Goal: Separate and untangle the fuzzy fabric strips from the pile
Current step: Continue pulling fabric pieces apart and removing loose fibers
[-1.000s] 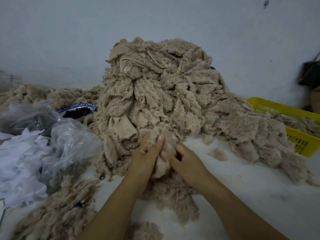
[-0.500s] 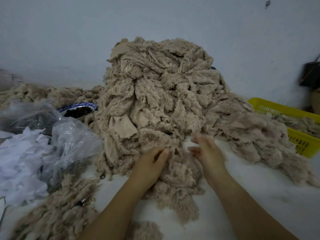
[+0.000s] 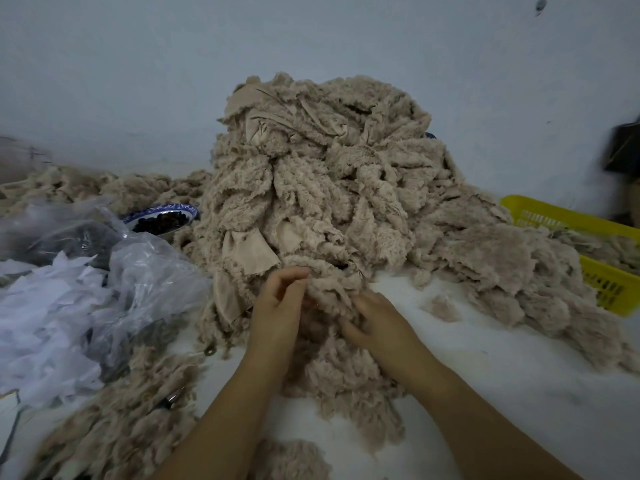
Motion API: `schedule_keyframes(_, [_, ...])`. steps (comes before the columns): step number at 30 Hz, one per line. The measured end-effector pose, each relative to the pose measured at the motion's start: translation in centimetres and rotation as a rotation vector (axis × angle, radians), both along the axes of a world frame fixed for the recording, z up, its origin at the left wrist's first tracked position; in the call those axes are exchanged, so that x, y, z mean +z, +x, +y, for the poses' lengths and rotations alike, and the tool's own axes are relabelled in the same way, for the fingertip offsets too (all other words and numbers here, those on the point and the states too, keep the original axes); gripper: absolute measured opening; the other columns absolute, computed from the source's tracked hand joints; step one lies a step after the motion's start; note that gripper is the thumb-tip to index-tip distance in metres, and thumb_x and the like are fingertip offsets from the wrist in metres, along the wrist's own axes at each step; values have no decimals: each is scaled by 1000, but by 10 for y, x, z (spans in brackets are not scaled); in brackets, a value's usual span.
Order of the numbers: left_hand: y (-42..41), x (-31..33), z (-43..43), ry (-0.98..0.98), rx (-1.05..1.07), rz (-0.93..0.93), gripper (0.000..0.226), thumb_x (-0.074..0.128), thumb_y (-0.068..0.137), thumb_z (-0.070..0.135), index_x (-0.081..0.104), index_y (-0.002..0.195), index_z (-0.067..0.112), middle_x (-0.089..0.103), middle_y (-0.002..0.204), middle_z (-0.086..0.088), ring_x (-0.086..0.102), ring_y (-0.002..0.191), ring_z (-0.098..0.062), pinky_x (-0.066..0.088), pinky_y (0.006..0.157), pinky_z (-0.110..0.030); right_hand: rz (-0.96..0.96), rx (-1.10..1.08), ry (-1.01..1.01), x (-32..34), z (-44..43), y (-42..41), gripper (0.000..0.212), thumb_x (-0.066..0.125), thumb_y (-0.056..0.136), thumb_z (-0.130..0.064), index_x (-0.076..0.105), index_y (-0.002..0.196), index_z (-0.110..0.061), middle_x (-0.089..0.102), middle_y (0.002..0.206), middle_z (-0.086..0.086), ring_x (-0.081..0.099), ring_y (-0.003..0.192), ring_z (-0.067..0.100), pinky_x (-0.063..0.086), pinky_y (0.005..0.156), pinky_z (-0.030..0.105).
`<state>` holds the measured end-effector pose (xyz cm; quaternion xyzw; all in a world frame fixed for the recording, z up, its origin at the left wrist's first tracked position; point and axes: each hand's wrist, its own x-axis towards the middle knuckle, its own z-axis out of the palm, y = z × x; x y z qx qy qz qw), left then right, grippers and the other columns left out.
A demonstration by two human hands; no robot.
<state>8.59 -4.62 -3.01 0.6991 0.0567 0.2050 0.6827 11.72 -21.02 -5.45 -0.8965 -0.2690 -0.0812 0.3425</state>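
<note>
Since half a second ago the right hand [image 3: 379,323] has drawn in toward the left hand [image 3: 278,306]. Both now curl their fingers round one strip [image 3: 329,289] at the foot of the pile [image 3: 322,188] on the table [image 3: 485,358], probably to tease it free. Count: two hands, one pile, one basket [image 3: 554,216], one bowl [image 3: 162,220].

Table [image 3: 485,358] left edge: clear bags [image 3: 152,271] over white scraps [image 3: 41,323], bowl [image 3: 162,209] of dark bits behind; yellow basket [image 3: 554,216] at right edge.
</note>
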Motion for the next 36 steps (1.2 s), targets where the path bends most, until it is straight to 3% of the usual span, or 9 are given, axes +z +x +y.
schedule_keyframes(6, [3, -4, -2, 625, -91, -118, 8, 64, 94, 28, 60, 100, 32, 47, 99, 14, 51, 86, 1, 39, 73, -7, 363, -135, 516, 14, -9, -2, 25, 48, 98, -26, 61, 76, -27, 63, 67, -7, 57, 59, 4, 42, 52, 16])
schedule_keyframes(11, [7, -3, 3, 571, 107, -130, 36, 57, 97, 20, 40, 65, 25, 42, 81, 7, 43, 84, -18, 28, 67, -25, 361, -102, 428, 11, -6, -4, 29, 42, 99, -19, 61, 83, -34, 59, 63, -8, 52, 56, 3, 40, 50, 15])
schedule_keyframes(15, [8, 6, 18, -10, 238, -17, 24, 51, 100, 26, 53, 77, 23, 52, 89, 21, 52, 84, 6, 42, 75, -23, 307, -227, 442, 14, -12, 2, 24, 43, 100, -14, 49, 83, -30, 45, 60, -12, 42, 45, -4, 31, 50, 17])
schedule_keyframes(19, [14, 12, 30, -876, -8, -30, 19, 48, 97, 10, 66, 98, 16, 75, 84, 4, 71, 75, -6, 57, 64, -21, 461, -291, 695, 17, -15, 4, 27, 46, 99, -24, 46, 99, -51, 53, 67, 7, 43, 53, 19, 37, 57, 31])
schedule_keyframes(23, [10, 15, 32, -1109, -214, -62, 13, 59, 78, 7, 57, 71, 17, 51, 57, 3, 52, 50, -4, 55, 55, -22, 503, -254, 905, 23, -16, 1, 23, 51, 96, -24, 54, 74, -20, 46, 62, 7, 34, 49, 16, 33, 58, 38])
schedule_keyframes(26, [7, 14, 23, -730, -227, 22, 25, 62, 89, 22, 64, 65, 15, 52, 49, 2, 46, 41, -7, 46, 47, -18, 565, -194, 937, 23, -13, 0, 48, 53, 99, -36, 57, 51, -29, 45, 50, -10, 38, 42, 5, 33, 54, 29])
schedule_keyframes(30, [-3, 11, 4, 113, -252, 104, 40, 62, 76, 73, 70, 98, 41, 72, 103, 22, 65, 96, 3, 52, 80, -29, 474, -210, 879, 24, -7, -2, 48, 51, 99, -44, 64, 55, -29, 57, 56, -16, 56, 55, -5, 42, 64, 17])
schedule_keyframes(33, [-8, 12, -11, 355, -395, 143, 42, 65, 69, 74, 62, 107, 56, 65, 111, 34, 57, 102, 17, 47, 78, -9, 471, -176, 905, 27, -5, -6, 44, 51, 98, -44, 62, 59, -25, 54, 52, -16, 53, 52, -5, 45, 57, 12])
schedule_keyframes(36, [-6, 4, -14, 454, -428, 179, 40, 69, 81, 63, 57, 118, 53, 62, 121, 29, 54, 110, 14, 46, 91, -15, 492, -189, 919, 30, -6, -5, 44, 50, 98, -46, 60, 61, -24, 46, 48, -16, 47, 47, -2, 40, 56, 16])
